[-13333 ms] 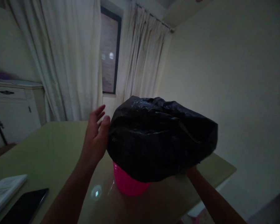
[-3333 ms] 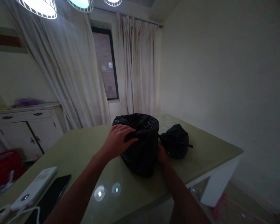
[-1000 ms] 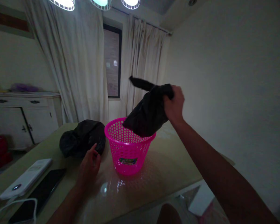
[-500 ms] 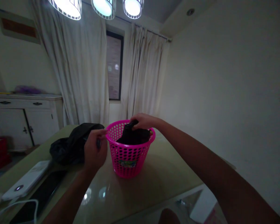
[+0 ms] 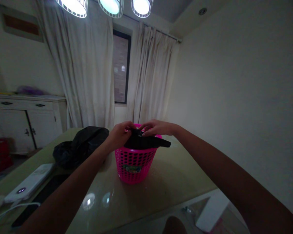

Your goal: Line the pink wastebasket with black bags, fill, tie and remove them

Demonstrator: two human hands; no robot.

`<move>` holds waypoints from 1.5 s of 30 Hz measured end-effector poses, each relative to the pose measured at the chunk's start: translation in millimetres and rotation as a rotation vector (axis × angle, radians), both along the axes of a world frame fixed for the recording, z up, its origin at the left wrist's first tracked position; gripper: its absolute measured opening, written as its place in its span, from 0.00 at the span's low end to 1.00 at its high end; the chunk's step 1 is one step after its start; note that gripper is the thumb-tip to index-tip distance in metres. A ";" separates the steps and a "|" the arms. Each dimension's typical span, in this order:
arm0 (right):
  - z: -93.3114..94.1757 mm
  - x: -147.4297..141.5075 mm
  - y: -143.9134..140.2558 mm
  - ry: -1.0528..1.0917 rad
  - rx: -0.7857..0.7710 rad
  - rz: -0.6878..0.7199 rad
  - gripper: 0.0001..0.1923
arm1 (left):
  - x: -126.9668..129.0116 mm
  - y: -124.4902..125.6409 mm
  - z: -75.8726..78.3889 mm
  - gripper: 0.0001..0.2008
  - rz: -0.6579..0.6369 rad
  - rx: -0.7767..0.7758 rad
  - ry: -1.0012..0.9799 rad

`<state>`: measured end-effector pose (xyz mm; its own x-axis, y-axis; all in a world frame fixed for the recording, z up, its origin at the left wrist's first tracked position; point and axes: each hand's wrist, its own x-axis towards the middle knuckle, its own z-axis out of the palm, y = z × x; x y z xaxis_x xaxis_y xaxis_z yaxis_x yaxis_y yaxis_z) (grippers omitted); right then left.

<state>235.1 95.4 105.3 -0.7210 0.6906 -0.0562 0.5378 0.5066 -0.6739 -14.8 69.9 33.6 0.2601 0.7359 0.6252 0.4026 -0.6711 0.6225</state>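
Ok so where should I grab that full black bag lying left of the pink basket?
Probably the bunched top of the full black bag, from above: it lies slumped on the table, apart from the left hand, so its sides offer only loose plastic.

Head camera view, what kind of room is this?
Most likely a dining room in a home: a big glossy table under hanging lamps, long pale curtains at a dark window, and a white sideboard by the wall.
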 end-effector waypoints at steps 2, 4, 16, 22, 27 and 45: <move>-4.1 0.4 5.6 -0.036 0.130 0.058 0.15 | -2.0 -0.5 0.8 0.13 0.039 0.042 0.010; -7.3 1.5 10.2 -0.056 0.265 0.028 0.07 | -7.4 0.3 1.7 0.14 0.087 0.043 0.008; -15.5 -11.1 8.9 -0.068 0.658 -0.252 0.05 | -11.0 10.6 4.6 0.22 0.090 -0.023 0.208; -16.6 -9.2 7.2 0.104 0.624 -0.346 0.08 | -16.2 11.2 2.4 0.26 0.147 -0.003 0.086; -22.0 -23.7 2.9 0.036 0.283 -0.076 0.12 | -3.1 7.3 4.8 0.26 0.062 -0.067 -0.077; -31.7 -4.0 20.9 0.151 0.333 -0.171 0.10 | -25.2 24.8 24.2 0.14 0.253 -0.014 0.153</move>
